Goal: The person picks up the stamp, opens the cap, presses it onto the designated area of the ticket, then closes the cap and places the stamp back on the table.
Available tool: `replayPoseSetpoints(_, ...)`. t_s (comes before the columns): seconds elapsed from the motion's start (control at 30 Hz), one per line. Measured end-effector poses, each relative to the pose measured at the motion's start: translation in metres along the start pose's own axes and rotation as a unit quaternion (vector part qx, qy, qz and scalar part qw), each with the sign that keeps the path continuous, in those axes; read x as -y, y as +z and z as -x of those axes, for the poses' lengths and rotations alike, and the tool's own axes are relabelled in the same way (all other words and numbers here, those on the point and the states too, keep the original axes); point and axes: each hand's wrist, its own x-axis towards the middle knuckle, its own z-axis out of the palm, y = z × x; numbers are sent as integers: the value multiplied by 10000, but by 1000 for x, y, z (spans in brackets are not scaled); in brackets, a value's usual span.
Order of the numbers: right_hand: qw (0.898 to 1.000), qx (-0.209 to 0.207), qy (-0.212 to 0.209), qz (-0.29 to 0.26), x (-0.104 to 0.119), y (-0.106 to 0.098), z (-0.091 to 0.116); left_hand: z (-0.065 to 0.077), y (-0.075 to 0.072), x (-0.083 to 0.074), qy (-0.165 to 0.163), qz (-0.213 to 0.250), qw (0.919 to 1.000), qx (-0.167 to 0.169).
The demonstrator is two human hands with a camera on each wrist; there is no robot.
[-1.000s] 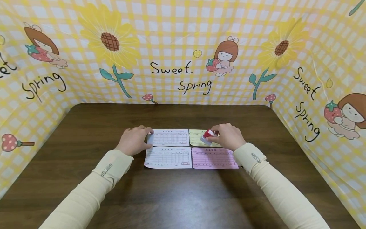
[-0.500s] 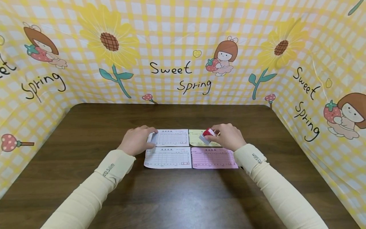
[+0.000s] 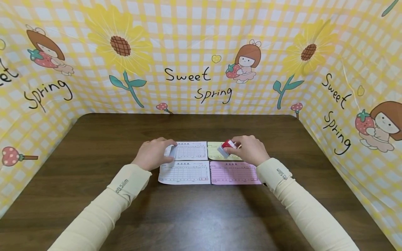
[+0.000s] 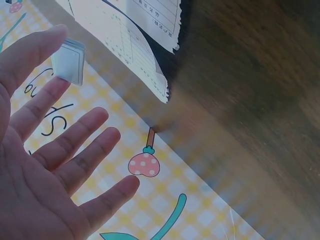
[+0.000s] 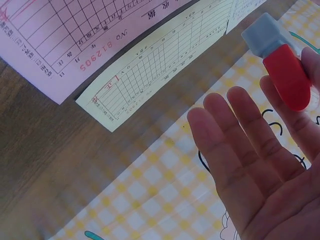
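My left hand (image 3: 153, 152) pinches a small pale translucent cap (image 4: 69, 64) between thumb and index finger, the other fingers spread. It is over the left end of the upper white receipt slip (image 3: 193, 151). In my right hand (image 3: 252, 149), thumb and index finger grip a red stamp (image 5: 287, 75) with a grey translucent lower end. The stamp is tilted over the yellow slip (image 3: 214, 150), whose right part the hand hides. Below lie a second white slip (image 3: 185, 172) and a pink slip (image 3: 233, 172), both with small red marks at the lower right.
The four-sided block of slips lies on a dark wooden table (image 3: 194, 216). A yellow checked cloth (image 3: 188, 42) with flowers and printed figures rises behind the table and along both sides.
My left hand has moved to the right with the cap, further over the upper white slip. My right hand has stayed nearly in place, the stamp shifting slightly left.
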Motion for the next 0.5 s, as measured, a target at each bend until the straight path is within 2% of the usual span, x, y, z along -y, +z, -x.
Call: replayPoseSetpoints(0.5, 9984, -123, -4, -555, 0, 4, 1, 0, -2, -7, 30, 234, 9997, -89)
